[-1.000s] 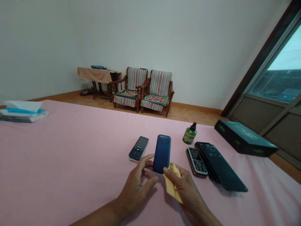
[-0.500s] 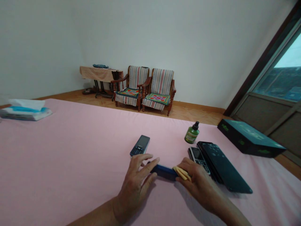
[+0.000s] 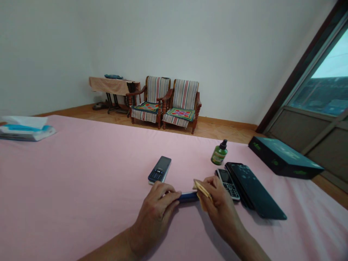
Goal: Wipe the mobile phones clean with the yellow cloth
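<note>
Blue phone point(image 3: 187, 197) on edge now, long axis running left to right over the pink bed point(image 3: 81, 188), left hand point(image 3: 154, 217) closed round one end, right hand point(image 3: 220, 206) pinching a yellow cloth point(image 3: 202, 192) at the other!

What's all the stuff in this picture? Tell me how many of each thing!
blue mobile phone: 1, blue, on its edge near the middle of the sheet
yellow cloth: 1, yellow, at the blue phone's right end
black keypad phone: 1, black, left of the blue phone
silver keypad phone: 1, silver, right of the yellow cloth
black smartphone: 1, black, beside the silver phone
pump bottle: 1, green, behind the silver phone
box: 1, dark teal, at the sheet's right side
tissue packet: 1, white and blue, far left
bed sheet: 1, pink, under these things
wooden armchairs: 2, striped, by the far wall
side table: 1, tan cloth, left of the armchairs
window: 1, bright, far right
left hand: 1, on the blue phone
right hand: 1, holding the yellow cloth
</note>
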Motion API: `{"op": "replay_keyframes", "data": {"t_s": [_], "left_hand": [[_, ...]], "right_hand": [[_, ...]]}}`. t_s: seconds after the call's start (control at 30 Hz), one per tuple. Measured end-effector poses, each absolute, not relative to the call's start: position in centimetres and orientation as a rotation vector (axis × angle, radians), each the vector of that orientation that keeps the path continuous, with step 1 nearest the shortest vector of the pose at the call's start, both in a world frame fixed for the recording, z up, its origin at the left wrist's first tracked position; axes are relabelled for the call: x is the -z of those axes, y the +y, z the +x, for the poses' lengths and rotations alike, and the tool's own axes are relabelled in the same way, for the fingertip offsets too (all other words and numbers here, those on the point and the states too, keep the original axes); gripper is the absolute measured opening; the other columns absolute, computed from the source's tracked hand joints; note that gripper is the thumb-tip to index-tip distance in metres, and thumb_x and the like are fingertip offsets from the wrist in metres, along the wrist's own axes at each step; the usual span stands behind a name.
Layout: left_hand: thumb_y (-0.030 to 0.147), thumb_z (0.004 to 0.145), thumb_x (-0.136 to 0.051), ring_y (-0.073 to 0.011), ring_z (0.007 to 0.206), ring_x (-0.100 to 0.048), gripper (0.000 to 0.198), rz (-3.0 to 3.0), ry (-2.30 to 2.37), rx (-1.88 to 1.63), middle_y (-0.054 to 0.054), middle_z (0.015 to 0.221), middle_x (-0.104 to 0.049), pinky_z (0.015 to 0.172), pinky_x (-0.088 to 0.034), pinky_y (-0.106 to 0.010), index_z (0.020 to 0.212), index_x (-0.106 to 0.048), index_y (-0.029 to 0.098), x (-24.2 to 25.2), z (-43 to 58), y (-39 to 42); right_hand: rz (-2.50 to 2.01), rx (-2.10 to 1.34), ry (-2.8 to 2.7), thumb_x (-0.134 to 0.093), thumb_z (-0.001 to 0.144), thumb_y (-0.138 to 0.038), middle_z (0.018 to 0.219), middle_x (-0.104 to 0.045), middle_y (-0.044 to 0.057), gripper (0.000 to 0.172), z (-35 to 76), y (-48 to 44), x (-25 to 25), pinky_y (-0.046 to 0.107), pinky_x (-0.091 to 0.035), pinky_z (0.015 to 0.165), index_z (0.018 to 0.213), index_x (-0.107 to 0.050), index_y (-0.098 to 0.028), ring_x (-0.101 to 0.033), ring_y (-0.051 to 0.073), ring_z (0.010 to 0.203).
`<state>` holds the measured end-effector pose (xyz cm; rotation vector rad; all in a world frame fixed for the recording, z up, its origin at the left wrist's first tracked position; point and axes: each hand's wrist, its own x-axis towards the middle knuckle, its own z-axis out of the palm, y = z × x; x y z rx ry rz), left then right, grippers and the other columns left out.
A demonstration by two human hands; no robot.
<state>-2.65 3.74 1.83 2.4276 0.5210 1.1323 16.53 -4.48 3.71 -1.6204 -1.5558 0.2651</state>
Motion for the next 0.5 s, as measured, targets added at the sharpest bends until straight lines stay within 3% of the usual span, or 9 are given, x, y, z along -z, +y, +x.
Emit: {"op": "replay_keyframes", "data": {"t_s": [0.2,0.37,0.5], "left_hand": [[0.002,0.087,-0.060,-0.0219,0.083,-0.054,0.023,2.432,0.513,-1.171,-0.006,0.088,-0.064,0.072,-0.047,-0.033,0.103,-0.069,0.017,-1.7,-2.4,4.1],[0.003,0.087,-0.060,-0.0218,0.081,-0.054,0.022,2.397,0.536,-1.191,-0.006,0.085,-0.062,0.069,-0.048,-0.033,0.101,-0.069,0.016,-1.4,-2.4,4.2],[0.002,0.086,-0.060,-0.0218,0.080,-0.055,0.023,2.351,0.547,-1.192,-0.006,0.085,-0.060,0.068,-0.049,-0.033,0.102,-0.069,0.017,-1.2,-2.3,4.4]], "right_hand": [[-1.692,-0.295,-1.295,-0.043,0.095,-0.038,0.079,-0.052,0.004,0.034,15.9,-4.0,-1.4,0.028,-0.043,0.062,0.081,-0.067,-0.018,-0.054,0.018,0.070],[-1.730,-0.515,-1.120,-0.040,0.091,-0.057,0.070,-0.058,0.004,0.051,16.9,-3.3,0.0,0.026,-0.040,0.049,0.079,-0.065,-0.015,-0.055,0.017,0.059],[-1.786,-0.500,-1.154,-0.033,0.092,-0.059,0.064,-0.059,0.004,0.056,17.4,-3.1,0.3,0.027,-0.042,0.053,0.079,-0.064,-0.015,-0.056,0.018,0.059]]}}
